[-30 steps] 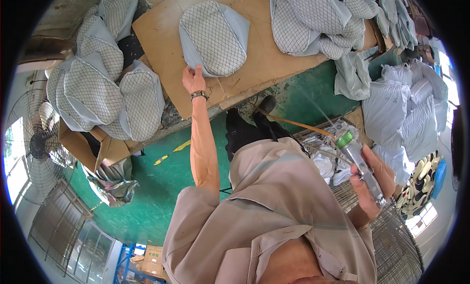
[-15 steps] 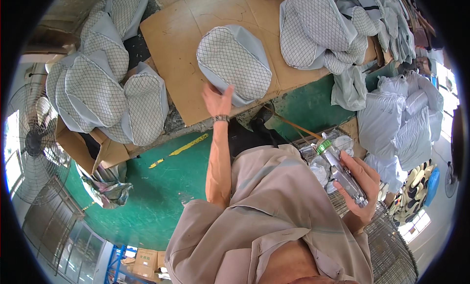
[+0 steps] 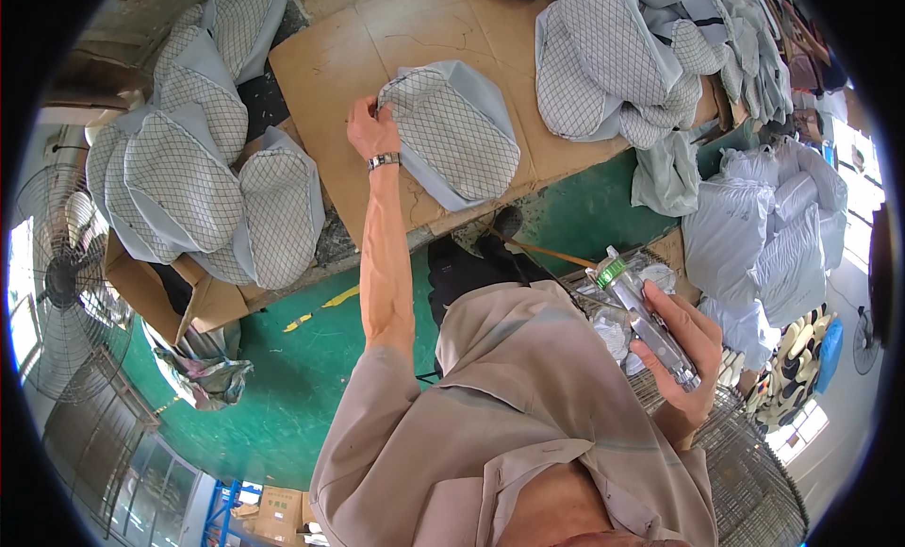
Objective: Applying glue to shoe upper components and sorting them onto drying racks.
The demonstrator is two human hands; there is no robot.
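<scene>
A light grey cover (image 3: pixel 458 137) with a white, diamond-netted panel, shaped like a seat cover, lies on a flattened cardboard sheet (image 3: pixel 339 52). At its upper left edge my left hand (image 3: pixel 373 129) has its fingers closed on the rim; the fingertips are partly hidden. My right hand (image 3: pixel 686 349) is wrapped round a silver hand tool (image 3: pixel 650 323) with a green band at its front end, held to the right of my body above the floor. An orange-brown hose or cord (image 3: pixel 542 253) shows beyond the tool; I cannot tell whether they join.
Several similar covers (image 3: pixel 184 184) are heaped at the left of the table, and another pile (image 3: pixel 617 52) lies at the right. White plastic bags (image 3: pixel 754 236) stand on the right. A wire fan (image 3: pixel 66 273) and an open cardboard box (image 3: pixel 184 302) are at the left.
My left hand has moved from the cover's near edge up to its upper left rim and closed on it. The cover has turned slightly. The right hand has shifted a little left with the tool.
</scene>
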